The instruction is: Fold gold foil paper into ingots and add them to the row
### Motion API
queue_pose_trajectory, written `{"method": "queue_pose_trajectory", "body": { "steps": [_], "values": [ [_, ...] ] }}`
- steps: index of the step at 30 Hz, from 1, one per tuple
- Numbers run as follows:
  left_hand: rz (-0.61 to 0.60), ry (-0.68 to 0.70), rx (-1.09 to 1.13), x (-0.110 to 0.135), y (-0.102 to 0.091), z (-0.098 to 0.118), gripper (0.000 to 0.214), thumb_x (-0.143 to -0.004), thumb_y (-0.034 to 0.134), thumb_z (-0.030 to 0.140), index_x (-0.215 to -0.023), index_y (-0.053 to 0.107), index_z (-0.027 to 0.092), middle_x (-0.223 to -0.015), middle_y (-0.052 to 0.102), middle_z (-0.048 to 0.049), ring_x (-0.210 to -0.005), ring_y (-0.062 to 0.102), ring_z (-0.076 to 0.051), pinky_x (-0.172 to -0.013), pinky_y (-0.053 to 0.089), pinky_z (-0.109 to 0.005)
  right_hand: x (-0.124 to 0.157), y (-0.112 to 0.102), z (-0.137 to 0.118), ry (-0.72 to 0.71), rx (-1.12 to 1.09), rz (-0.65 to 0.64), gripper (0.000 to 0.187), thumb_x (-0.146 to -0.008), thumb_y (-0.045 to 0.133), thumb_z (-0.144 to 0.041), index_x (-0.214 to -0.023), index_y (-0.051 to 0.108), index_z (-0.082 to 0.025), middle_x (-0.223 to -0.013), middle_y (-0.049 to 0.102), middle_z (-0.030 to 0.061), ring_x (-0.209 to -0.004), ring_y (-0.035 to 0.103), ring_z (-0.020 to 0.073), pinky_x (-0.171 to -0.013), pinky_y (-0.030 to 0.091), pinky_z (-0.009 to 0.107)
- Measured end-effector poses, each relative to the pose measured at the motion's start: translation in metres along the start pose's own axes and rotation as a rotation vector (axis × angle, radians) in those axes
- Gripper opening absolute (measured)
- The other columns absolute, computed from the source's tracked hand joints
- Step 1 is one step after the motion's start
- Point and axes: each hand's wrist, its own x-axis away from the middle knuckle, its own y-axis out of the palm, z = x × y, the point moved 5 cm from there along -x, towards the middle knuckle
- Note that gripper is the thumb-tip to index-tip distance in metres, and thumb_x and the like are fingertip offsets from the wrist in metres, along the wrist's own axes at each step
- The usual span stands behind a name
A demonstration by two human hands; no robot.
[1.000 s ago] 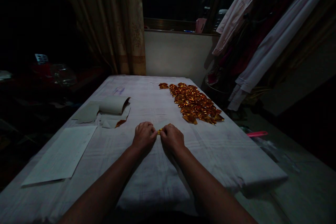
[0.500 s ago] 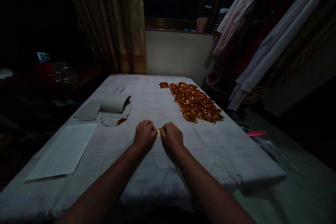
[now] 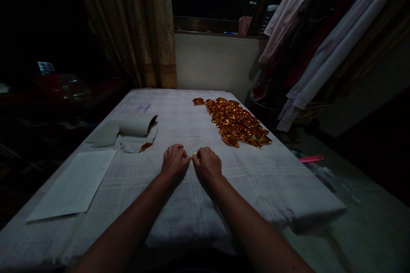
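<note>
Close together over the middle of the table, my left hand (image 3: 174, 162) and my right hand (image 3: 207, 163) pinch a small piece of gold foil paper (image 3: 194, 155) between them. Most of the foil is hidden by my fingers; only a shiny bit shows. Beyond my right hand lies a spread of folded gold foil pieces (image 3: 235, 121), with a single folded piece (image 3: 198, 101) at its far left end. Left of my hands are sheets of foil-backed paper (image 3: 136, 143), pale side up, one of them curled into a roll (image 3: 136, 124).
A white sheet (image 3: 73, 183) lies at the table's left edge. Pale plaid cloth (image 3: 153, 222) covers the table. A curtain (image 3: 153, 30) and a window sill with a pink cup (image 3: 244, 25) are behind. Clothes (image 3: 307, 72) hang at the right, above a pink handle (image 3: 311, 159).
My hands have drawn slightly closer together around the foil, and less of it shows. The whole view has shifted a little; the other things lie as before.
</note>
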Motion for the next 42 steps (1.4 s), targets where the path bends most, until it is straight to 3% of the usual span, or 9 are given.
{"method": "queue_pose_trajectory", "body": {
  "steps": [10,16,20,23,26,32,42],
  "values": [
    [-0.073,-0.038,-0.018,-0.008,-0.004,-0.008,0.005,-0.085,0.066,0.027,-0.089,0.068,0.026,-0.128,0.060,-0.0036,-0.125,0.050,-0.027,-0.104,0.041,-0.043,0.004,-0.001,0.010,-0.025,-0.069,0.026,0.008,-0.095,0.060,-0.028,-0.098,0.066,-0.023,-0.104,0.069,0.0050,-0.099,0.059,0.0202,-0.080,0.035,0.031],
    [-0.039,0.002,-0.052,-0.007,-0.008,-0.009,0.009,-0.083,0.065,0.020,-0.089,0.068,0.025,-0.123,0.064,-0.0048,-0.120,0.055,-0.028,-0.100,0.043,-0.045,0.004,-0.003,0.013,-0.022,-0.087,0.038,0.007,-0.094,0.060,-0.025,-0.097,0.066,-0.022,-0.105,0.069,0.0048,-0.099,0.060,0.0206,-0.080,0.033,0.032],
    [0.024,0.108,-0.072,0.013,-0.016,0.006,0.022,-0.087,0.058,0.015,-0.105,0.068,0.024,-0.125,0.065,-0.0073,-0.123,0.054,-0.027,-0.106,0.039,-0.048,0.004,-0.001,0.013,-0.022,-0.102,0.050,0.006,-0.094,0.061,-0.025,-0.096,0.066,-0.022,-0.103,0.070,0.0048,-0.099,0.060,0.0210,-0.080,0.033,0.032],
    [0.036,0.314,-0.095,0.034,-0.015,0.026,0.030,-0.092,0.056,0.019,-0.120,0.066,0.024,-0.129,0.066,-0.0078,-0.124,0.054,-0.025,-0.110,0.036,-0.047,0.004,0.000,0.014,-0.028,-0.124,0.061,0.006,-0.094,0.061,-0.025,-0.096,0.066,-0.022,-0.102,0.070,0.0043,-0.099,0.060,0.0207,-0.080,0.033,0.032],
    [-0.029,0.394,-0.168,0.045,-0.007,0.035,0.035,-0.097,0.049,0.023,-0.130,0.061,0.023,-0.136,0.065,-0.0078,-0.128,0.054,-0.029,-0.110,0.034,-0.054,0.004,0.001,0.016,-0.031,-0.136,0.070,0.007,-0.094,0.060,-0.025,-0.097,0.067,-0.023,-0.103,0.070,0.0043,-0.099,0.060,0.0206,-0.081,0.033,0.032],
    [-0.173,0.344,-0.280,0.048,0.001,0.027,0.050,-0.101,0.042,0.033,-0.149,0.045,0.021,-0.155,0.047,-0.0061,-0.145,0.038,-0.034,-0.114,0.029,-0.059,0.004,0.001,0.016,-0.032,-0.137,0.073,0.009,-0.095,0.058,-0.024,-0.097,0.066,-0.022,-0.103,0.070,0.0041,-0.100,0.060,0.0202,-0.082,0.033,0.031],
    [-0.096,0.337,-0.350,0.046,-0.016,0.004,0.044,-0.101,0.039,0.036,-0.140,0.057,0.024,-0.146,0.058,-0.0052,-0.142,0.042,-0.033,-0.117,0.024,-0.059,0.005,-0.001,0.016,-0.018,-0.135,0.072,0.006,-0.093,0.061,-0.025,-0.093,0.067,-0.022,-0.101,0.070,0.0037,-0.098,0.060,0.0196,-0.082,0.034,0.031]
  ]
}}
